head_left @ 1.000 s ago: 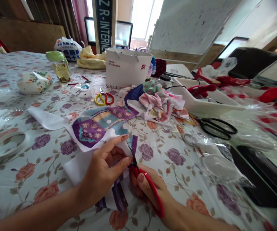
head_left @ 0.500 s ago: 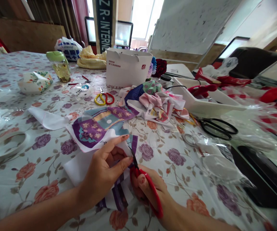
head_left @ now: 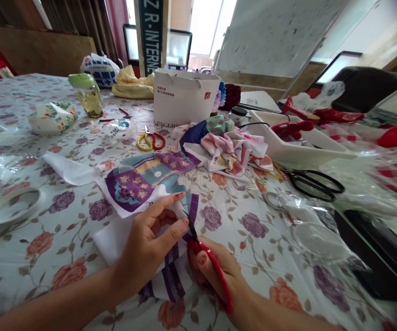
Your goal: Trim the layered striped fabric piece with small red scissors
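Note:
My left hand (head_left: 146, 243) pinches a printed cloth (head_left: 133, 184), white with purple and teal panels, near a purple-striped edge (head_left: 172, 278). My right hand (head_left: 205, 271) grips red-handled scissors (head_left: 218, 276) just beside my left fingertips. The dark, narrow blades (head_left: 190, 227) sit against the cloth's purple strip. My right fingers wrap the handles from below, and the lower handle loop is partly hidden. Both hands rest above a floral tablecloth (head_left: 253, 257).
A crumpled fabric pile (head_left: 233, 149) lies beyond the cloth, before a white paper bag (head_left: 184, 99). Yellow-handled scissors (head_left: 150, 142) lie to the left of it, black-handled scissors (head_left: 314, 185) to the right. A plastic bag (head_left: 312, 234) lies near my right hand. A white tray (head_left: 288, 142) holds red items.
The whole view has drifted slightly, so objects sit a little further right. Both hands stay in nearly the same place, still holding the cloth and scissors.

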`<control>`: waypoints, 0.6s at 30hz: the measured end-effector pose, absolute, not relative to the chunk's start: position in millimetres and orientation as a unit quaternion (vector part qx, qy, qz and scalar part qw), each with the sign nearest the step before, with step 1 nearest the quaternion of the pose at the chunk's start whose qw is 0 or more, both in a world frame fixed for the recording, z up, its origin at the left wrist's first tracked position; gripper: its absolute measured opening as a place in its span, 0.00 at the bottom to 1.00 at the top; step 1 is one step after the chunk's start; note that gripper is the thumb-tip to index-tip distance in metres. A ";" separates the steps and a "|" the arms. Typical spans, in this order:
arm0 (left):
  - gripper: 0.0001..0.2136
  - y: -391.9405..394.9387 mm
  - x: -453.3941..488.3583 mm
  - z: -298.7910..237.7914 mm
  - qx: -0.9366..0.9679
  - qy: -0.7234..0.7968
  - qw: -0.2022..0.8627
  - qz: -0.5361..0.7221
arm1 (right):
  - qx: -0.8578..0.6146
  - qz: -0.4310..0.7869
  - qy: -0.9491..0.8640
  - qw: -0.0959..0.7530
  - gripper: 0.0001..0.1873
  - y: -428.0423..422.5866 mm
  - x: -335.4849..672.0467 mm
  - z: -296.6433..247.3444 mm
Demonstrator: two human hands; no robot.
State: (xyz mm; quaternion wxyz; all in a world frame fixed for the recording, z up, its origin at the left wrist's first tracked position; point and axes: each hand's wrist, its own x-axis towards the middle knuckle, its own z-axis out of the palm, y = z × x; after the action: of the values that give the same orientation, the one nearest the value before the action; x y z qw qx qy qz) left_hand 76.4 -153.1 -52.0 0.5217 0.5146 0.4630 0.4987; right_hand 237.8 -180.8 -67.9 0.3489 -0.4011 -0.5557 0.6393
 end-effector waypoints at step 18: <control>0.18 -150.5 72.8 -51.1 0.509 0.482 0.505 0.503 | -0.436 0.652 -0.531 0.321 0.29 -183.5 237.7 -70.6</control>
State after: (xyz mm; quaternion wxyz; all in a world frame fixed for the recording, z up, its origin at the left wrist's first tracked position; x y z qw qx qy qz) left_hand 72.8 -150.5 -51.1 0.5053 0.5092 0.4820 0.5030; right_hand 237.7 -183.5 -70.6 0.3212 -0.4356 -0.5309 0.6521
